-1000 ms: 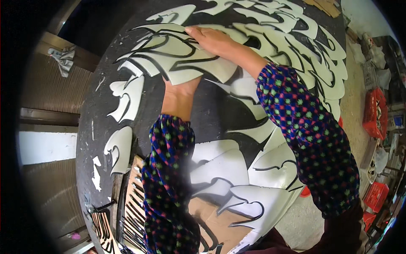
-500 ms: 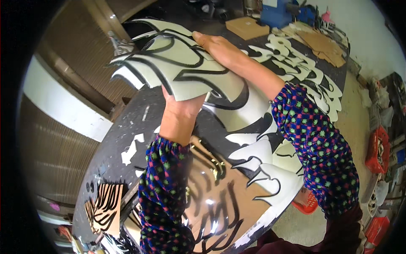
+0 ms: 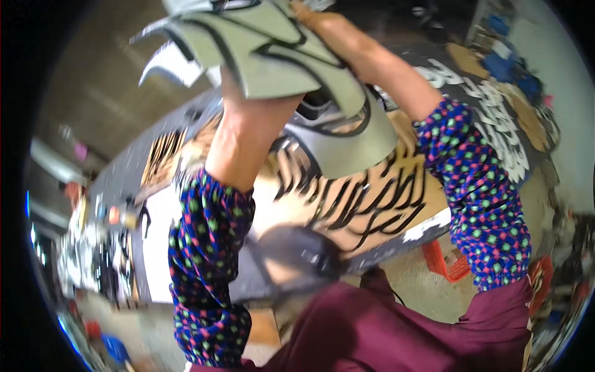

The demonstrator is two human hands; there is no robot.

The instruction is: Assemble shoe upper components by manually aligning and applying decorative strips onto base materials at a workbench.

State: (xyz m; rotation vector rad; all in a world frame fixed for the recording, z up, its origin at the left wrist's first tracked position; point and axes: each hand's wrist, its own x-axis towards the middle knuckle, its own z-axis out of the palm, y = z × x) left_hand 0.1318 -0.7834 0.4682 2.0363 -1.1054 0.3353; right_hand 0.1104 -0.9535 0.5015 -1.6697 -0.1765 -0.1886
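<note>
Both my hands hold up a bundle of pale grey-green cut sheets (image 3: 273, 80) with curved, pointed outlines and black edges. My left hand (image 3: 251, 111) bears it from below; its fingers are hidden behind the sheets. My right hand (image 3: 334, 31) grips the far right edge, fingers partly out of the picture. A larger curved sheet (image 3: 347, 152) hangs below the bundle, over the table. Beneath lies a brown board (image 3: 434, 198) with rows of black curved strips (image 3: 384, 198) on it.
The dark table (image 3: 111, 192) carries a smaller brown board with black strips (image 3: 162, 158) at left and many white cut pieces (image 3: 502, 136) at far right. A white sheet (image 3: 160, 242) lies near the left edge. A red basket (image 3: 443, 263) stands below the front edge.
My view has swung to the left and down along the table. The bundle, still in both hands, now sits higher in the picture, and the larger curved sheet hangs over the brown board.
</note>
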